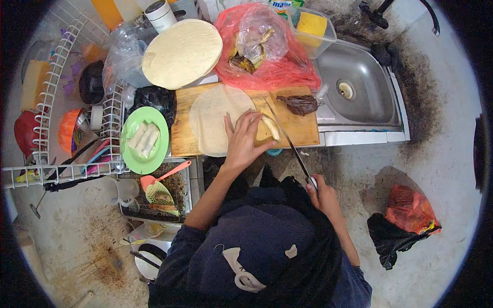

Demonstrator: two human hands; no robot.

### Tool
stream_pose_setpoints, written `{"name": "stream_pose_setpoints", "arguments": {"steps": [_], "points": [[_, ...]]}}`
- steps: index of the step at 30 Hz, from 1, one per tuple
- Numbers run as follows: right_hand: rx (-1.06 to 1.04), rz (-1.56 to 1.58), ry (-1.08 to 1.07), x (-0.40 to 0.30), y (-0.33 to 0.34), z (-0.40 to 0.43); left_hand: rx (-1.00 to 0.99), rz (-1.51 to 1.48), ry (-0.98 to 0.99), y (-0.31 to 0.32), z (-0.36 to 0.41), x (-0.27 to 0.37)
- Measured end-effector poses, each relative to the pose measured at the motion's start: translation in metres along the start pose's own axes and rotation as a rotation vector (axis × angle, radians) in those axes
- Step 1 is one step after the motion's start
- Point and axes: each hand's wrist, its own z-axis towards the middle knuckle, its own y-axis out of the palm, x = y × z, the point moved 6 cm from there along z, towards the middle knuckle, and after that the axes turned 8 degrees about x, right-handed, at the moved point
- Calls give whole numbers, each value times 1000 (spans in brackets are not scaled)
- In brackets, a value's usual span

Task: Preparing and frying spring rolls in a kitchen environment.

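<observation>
My right hand (322,194) is closed on the handle of a long knife (289,143), whose blade reaches up over the wooden cutting board (308,134). Just left of the blade lies a peeled banana piece (271,128). My left hand (246,134) rests with spread fingers beside the banana and over a thin round wrapper sheet (215,115); whether its fingers touch the banana is unclear. A small dark brown plastic bundle (302,104) lies at the board's right. Left of the board, a green plate (129,163) holds several rolled wrappers (146,140).
Behind the board are a stack of round wrappers (183,54) and a red plastic bag (231,71) with banana peels (246,63). A steel sink (369,88) stands right, a white wire dish rack (115,127) left. A slotted spatula (160,192) lies on a tray below the plate.
</observation>
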Motion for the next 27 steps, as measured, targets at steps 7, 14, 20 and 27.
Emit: {"name": "stream_pose_setpoints", "arguments": {"steps": [7, 14, 20, 27], "points": [[-70, 8, 82, 13, 21, 4, 42, 47, -14, 6, -2, -2], [-80, 56, 118, 3, 17, 8, 107, 38, 19, 2, -3, 1], [-128, 24, 134, -1, 14, 14, 91, 15, 17, 3, -5, -1], [-223, 3, 232, -5, 15, 22, 116, 25, 8, 5, -6, -2]]}}
